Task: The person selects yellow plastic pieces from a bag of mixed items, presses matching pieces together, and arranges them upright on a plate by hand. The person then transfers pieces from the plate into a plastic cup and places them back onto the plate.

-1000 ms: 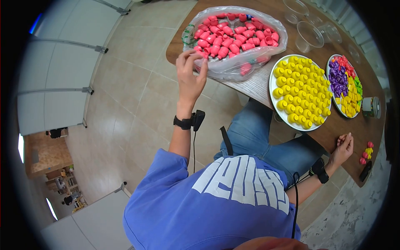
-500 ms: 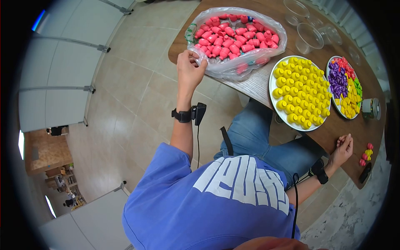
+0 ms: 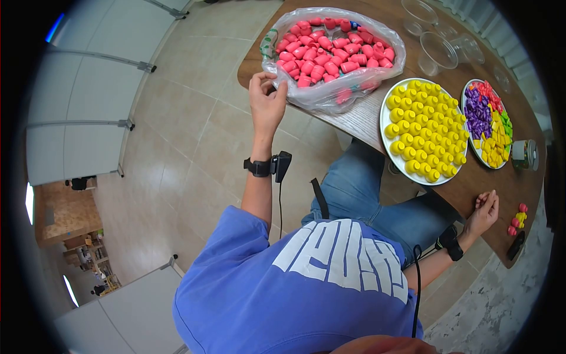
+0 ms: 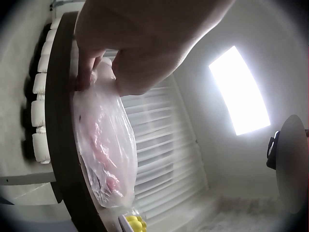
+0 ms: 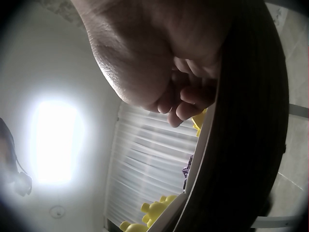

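Bag (image 3: 321, 99) of pink pieces (image 3: 325, 43), far left | left hand (image 3: 267, 105): fingers pinch its left edge | right hand (image 3: 483, 216): near right, loosely curled, holding nothing

Left hand (image 3: 268, 101) pinches, right hand (image 3: 484, 213) lies loosely curled

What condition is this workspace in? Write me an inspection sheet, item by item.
Surface: brown wooden table, in use.
Job's things: clear plastic bag containing pink pieces; white plate bearing yellow pieces; second plate with purple, red, yellow and green pieces.
Clutter: clear plastic cups; jar; dark object, unidentified.
Hands: left hand pinches the bag's edge; right hand at the table's edge, fingers loosely curled, nothing seen in it.
Cables: one dark cable hangs from the left wrist camera; another crosses the shirt.
Surroundings: tiled floor; white panels.
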Motion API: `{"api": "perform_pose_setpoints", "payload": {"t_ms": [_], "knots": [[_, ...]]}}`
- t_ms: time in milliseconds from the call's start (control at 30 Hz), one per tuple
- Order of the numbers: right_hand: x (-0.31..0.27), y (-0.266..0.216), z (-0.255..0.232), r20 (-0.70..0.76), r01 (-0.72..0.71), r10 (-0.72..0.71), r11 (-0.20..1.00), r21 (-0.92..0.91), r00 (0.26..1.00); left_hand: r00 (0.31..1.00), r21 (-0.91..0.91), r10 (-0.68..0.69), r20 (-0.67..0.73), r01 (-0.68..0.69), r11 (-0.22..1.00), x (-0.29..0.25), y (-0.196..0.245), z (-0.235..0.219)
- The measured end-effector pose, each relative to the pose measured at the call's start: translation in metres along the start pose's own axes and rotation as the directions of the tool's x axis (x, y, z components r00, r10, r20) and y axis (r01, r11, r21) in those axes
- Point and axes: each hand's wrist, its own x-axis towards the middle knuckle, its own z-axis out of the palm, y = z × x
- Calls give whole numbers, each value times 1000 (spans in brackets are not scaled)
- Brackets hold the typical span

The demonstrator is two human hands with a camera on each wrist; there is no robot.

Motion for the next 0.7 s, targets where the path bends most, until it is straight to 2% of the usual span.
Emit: {"api": "perform_pose_setpoints", "payload": {"t_ms": [33,100,233,333,567,633,700], "knots": [[0,0,0,1,-2,2,1000,-3,1000,1000,1,-3,1,3,1000,-2,5,1],[0,0,0,1,-1,1,1000,0,1000,997,-60,0,-83,-5,998,-6,14,3],[-1,-1,1,-13,-2,2,1000,10,1000,993,-74,3,-120,-12,997,-18,11,-11],[1,3,-3,6,-3,3,1000,8,1000,993,-6,-7,-115,6,1000,-27,0,-23],[0,1,-2,11,1,-1,1000,-4,1000,990,27,-139,36,138,990,-81,-7,-25],[-1,1,-2,-6,-3,3,1000,-23,1000,935,90,-290,203,277,956,-100,-17,-29],[0,0,0,-6,-13,13,1000,-28,1000,925,89,-315,214,303,949,-114,-29,-33]]}}
